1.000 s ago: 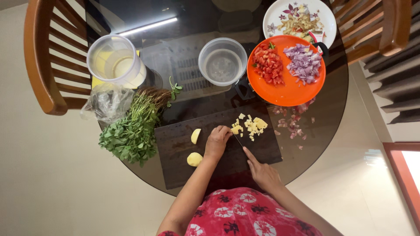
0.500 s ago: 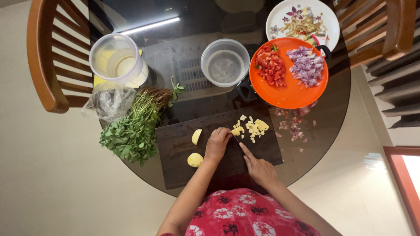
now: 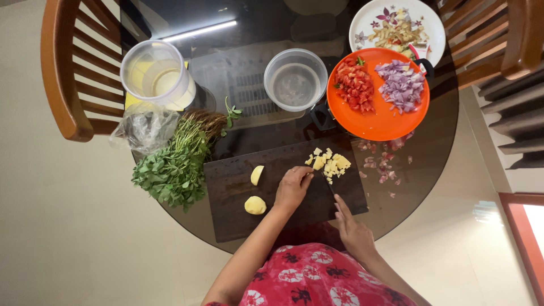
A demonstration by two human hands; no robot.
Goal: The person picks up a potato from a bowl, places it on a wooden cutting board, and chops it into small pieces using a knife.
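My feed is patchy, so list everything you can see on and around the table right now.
cutting board: one, dark, table front
diced potato: one pile, pale yellow, board's far right
potato pieces: two, yellow, board's left
leafy greens: one bunch, green, left of board
plastic bag: one, clear, beside greens
plastic containers: two, clear, far side
orange plate: one, holds chopped tomato and chopped onion
floral plate: one, white, behind it
glass table: one, dark, round
chairs: two, wooden
left hand: on board
right hand: grip on knife, blade barely visible
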